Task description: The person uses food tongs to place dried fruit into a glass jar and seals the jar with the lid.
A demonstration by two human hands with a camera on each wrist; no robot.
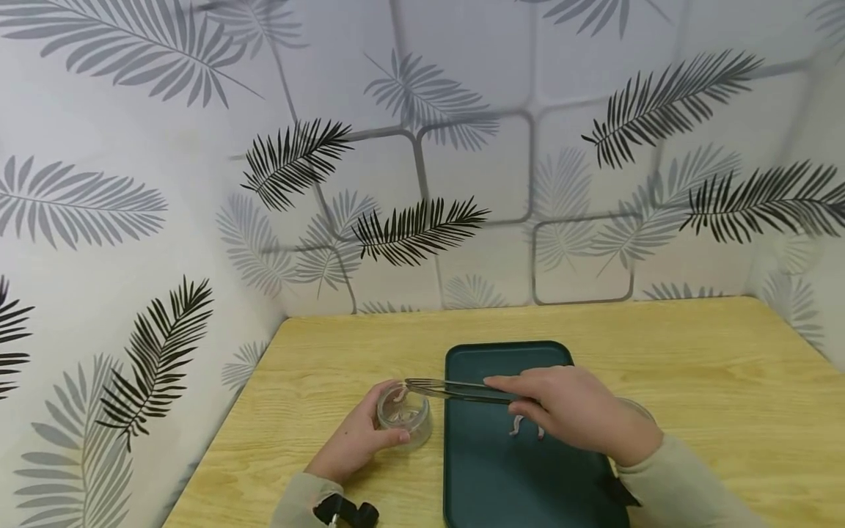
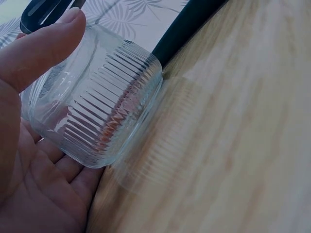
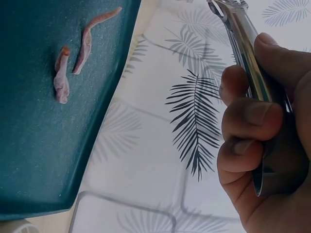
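My left hand (image 1: pixel 356 444) holds a small ribbed glass jar (image 1: pixel 417 431), thumb on the near side and fingers round the far side. In the left wrist view, reddish-pink matter shows through the ribbed glass (image 2: pixel 119 114) near the jar's base. With my right hand (image 1: pixel 581 411) I grip metal tongs (image 1: pixel 465 391), their tips over the jar's mouth. A small pale pink strip (image 1: pixel 400 394) hangs at the jar's opening by the tips. Two pinkish, fleshy strips (image 3: pixel 61 77) lie on the dark green tray (image 1: pixel 502 484) below my right hand.
The tray lies on a wood-grain table (image 1: pixel 370 341), right of the jar. A clear round rim (image 1: pixel 639 408) shows partly behind my right wrist. A patterned wall (image 1: pixel 475 257) stands along the table's back. A black device (image 1: pixel 346 510) sits at my left wrist.
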